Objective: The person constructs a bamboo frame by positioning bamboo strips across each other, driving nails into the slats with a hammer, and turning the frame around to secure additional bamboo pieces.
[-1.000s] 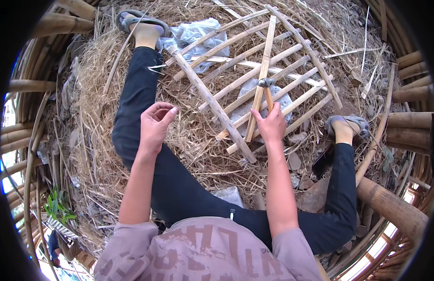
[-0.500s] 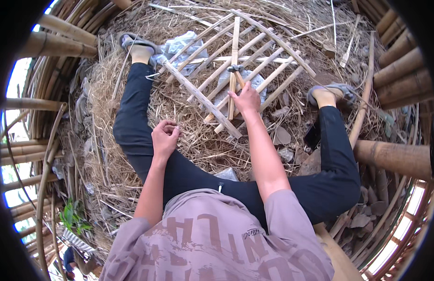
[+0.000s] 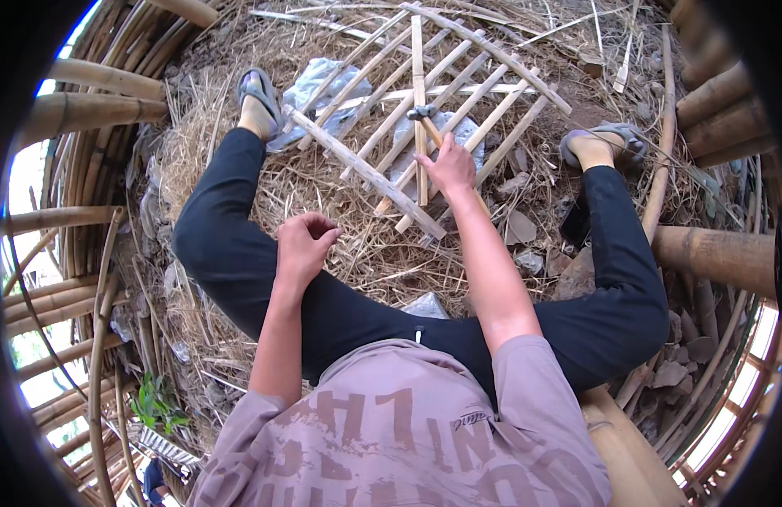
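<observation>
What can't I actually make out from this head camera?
All in the head view:
- Left hand: fingers curled; anything pinched between the fingertips is too small to tell.
- Hammer: the right hand hides part of its handle.
- Pale slab: its full outline is covered by slats and that hand.
- Dark thing beside the right leg: too dark to identify.
- Blue shape, lower left: too small to identify.

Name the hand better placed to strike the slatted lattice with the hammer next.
Probably the right hand: it grips the hammer, whose head is at the lattice. The left hand is farther back, near the left thigh.
</observation>
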Available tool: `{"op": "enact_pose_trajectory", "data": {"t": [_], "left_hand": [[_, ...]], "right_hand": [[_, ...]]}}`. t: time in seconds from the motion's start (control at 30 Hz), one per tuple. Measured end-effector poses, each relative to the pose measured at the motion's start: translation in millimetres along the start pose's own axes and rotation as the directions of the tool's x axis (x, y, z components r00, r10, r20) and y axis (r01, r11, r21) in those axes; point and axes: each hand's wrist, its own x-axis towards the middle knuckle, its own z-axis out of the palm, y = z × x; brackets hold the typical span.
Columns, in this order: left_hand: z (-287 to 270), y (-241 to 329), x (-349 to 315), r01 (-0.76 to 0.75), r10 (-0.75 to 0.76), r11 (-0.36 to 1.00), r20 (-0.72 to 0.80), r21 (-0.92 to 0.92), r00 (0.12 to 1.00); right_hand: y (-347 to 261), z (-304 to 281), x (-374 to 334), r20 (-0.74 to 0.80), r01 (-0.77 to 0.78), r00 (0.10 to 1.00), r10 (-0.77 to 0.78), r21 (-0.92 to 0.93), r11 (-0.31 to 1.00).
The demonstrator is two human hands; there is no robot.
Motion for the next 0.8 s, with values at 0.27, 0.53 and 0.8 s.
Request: {"op": "enact_pose_trajectory", "data": {"t": [0.27, 0.53, 0.8], "left_hand": [[17, 37, 4, -0.081, 0.087, 0.982, -0.028, 0.173, 0.996], [33, 63, -5, -0.131, 0.130, 0.985, 0.024, 0.111, 0.991], [47, 73, -9, -0.309, 0.324, 0.934, -0.058, 0.177, 0.944]], "right_hand": [[11, 8, 3, -0.023, 0.017, 1.000, -0.016, 0.037, 0.999], [9, 6, 3, -0.032, 0.026, 0.999, -0.024, 0.058, 0.998], [2, 2, 3, -0.032, 0.025, 0.999, -0.023, 0.055, 0.998]]}}
